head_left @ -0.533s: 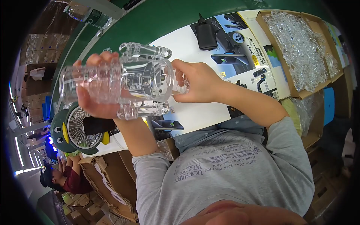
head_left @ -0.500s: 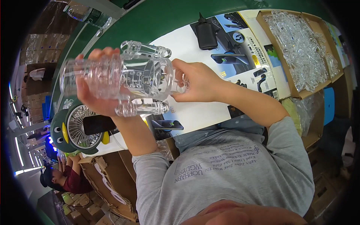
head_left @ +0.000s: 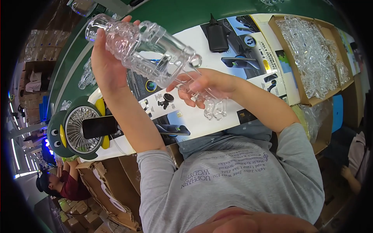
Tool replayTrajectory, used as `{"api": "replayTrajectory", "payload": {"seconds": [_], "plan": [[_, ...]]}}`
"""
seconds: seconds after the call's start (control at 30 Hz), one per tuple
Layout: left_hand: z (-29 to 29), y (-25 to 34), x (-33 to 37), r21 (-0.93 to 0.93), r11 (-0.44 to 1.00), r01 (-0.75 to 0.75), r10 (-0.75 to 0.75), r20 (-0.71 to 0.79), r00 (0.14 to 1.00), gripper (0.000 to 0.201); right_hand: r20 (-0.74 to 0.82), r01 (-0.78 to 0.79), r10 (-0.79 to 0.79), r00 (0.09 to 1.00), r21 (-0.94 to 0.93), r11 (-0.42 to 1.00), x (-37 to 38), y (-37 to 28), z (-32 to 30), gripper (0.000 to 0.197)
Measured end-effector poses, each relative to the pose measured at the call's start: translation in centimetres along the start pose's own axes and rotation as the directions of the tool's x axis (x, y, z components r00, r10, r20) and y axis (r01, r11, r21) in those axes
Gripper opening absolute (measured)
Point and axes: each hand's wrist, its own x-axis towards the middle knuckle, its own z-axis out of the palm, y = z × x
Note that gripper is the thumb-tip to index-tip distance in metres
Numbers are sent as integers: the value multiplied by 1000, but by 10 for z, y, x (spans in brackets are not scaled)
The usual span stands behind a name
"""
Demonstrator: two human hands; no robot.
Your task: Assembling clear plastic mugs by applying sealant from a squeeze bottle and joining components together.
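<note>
Green tabletop [head_left: 184, 15] curves across the top of the frame, and at upper left, here's the left hand [head_left: 110, 70], wrapped round the narrow end of a clear figure-shaped vessel [head_left: 155, 54], its wide end tilting down toward mid-frame. Right hand [head_left: 204, 87] at centre, fingers curled part-closed round a clear two-pronged piece [head_left: 215, 106], just beside that wide end; whether the two pieces touch, I can't tell. White stretches of printed sheet [head_left: 190, 39] separate vessel from black squeeze bottle [head_left: 217, 37], top centre. Plenty of room rightward: the cardboard tray [head_left: 287, 58] of clear parts [head_left: 309, 58] stands well apart, upper right. Tighter below, where the sheet's lower edge skirts the lap [head_left: 233, 135]; at left, a penguin-shaped fan [head_left: 74, 128] sits near the left forearm [head_left: 130, 112].
</note>
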Motion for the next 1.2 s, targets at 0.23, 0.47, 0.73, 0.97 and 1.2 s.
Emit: {"api": "replayTrajectory", "payload": {"seconds": [0.23,0.47,0.73,0.97,1.2], "plan": [[-20,-11,13,40,999,-5,6,-23,1000,40,65,63,-78,995,205,977,3,7,-6,63],[-7,-10,8,212,975,70,-36,-160,986,36,140,36,-81,987,292,956,2,3,-8,87],[-5,-9,5,259,965,37,1,-145,989,33,187,4,-96,978,438,899,1,6,-9,92],[-14,-10,7,299,954,18,17,-114,993,33,164,22,-97,982,408,913,0,5,-6,87],[-10,-13,9,453,886,98,-28,-158,987,34,191,26,-123,974,443,896,2,8,-8,77]]}}
